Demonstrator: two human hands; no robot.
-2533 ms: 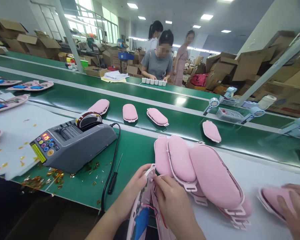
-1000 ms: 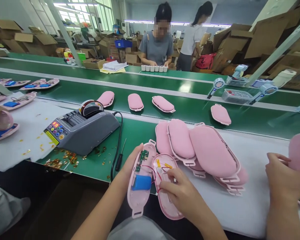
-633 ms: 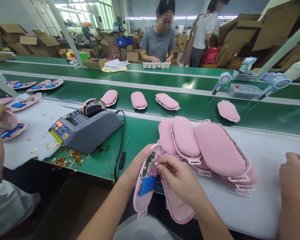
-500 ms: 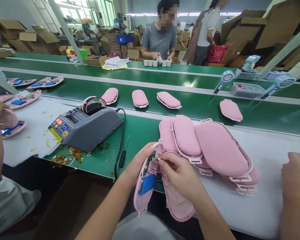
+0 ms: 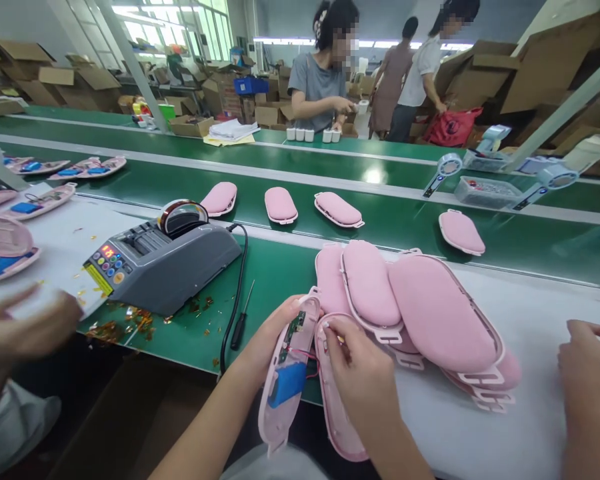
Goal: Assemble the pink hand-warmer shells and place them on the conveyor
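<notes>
My left hand (image 5: 273,333) is closed around the upper edge of a pink plastic shell half (image 5: 276,421), tilted on its side. Inside that half sit a green circuit board (image 5: 295,328) and a blue battery (image 5: 287,385). Thin red wires (image 5: 310,353) run from it towards a second pink shell half (image 5: 341,430) lying beside it with its inside up. Over the upper end of this second half, my right hand (image 5: 363,363) pinches a small white connector (image 5: 325,325) between thumb and forefinger. Its other fingers are curled. Closed pink pads (image 5: 373,283) are piled just beyond.
A grey tape dispenser (image 5: 170,267) stands left, with a screwdriver (image 5: 240,327) and tape scraps near it. Co-workers' hands show at the left (image 5: 30,327) and right (image 5: 587,380). Several pink pads (image 5: 281,205) lie on the green belt. Across it, a person handles white cups.
My right hand has moved the white connector from beside the circuit board to over the second shell half. A co-worker's hand at left has let go of a pink shell and come nearer.
</notes>
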